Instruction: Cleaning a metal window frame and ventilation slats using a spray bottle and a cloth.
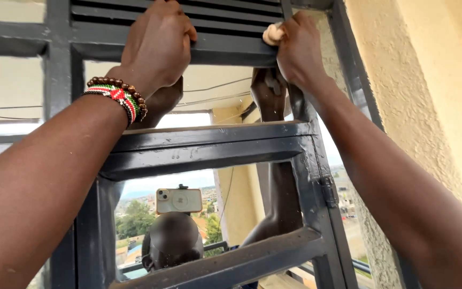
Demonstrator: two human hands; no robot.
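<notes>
While my left hand [156, 45] clamps the louvre slat [225, 53] at eleven o'clock, my right hand [298, 51], closed on a pale sponge [272, 35] at one, seems mid-wipe; next calls for steady pressure

glossy painted metal window frame [209, 152] — rough plaster wall [429, 80].

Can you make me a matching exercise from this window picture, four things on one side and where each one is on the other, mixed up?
Things:
1. left hand
2. right hand
3. bracelets
4. hinge

Places:
A. on the frame's right upright, below the crossbar
B. gripping the dark bar at the louvre's bottom edge
C. around the left wrist
D. pressing a pale cloth to the louvre's right end

Pairs: 1-B, 2-D, 3-C, 4-A
</notes>
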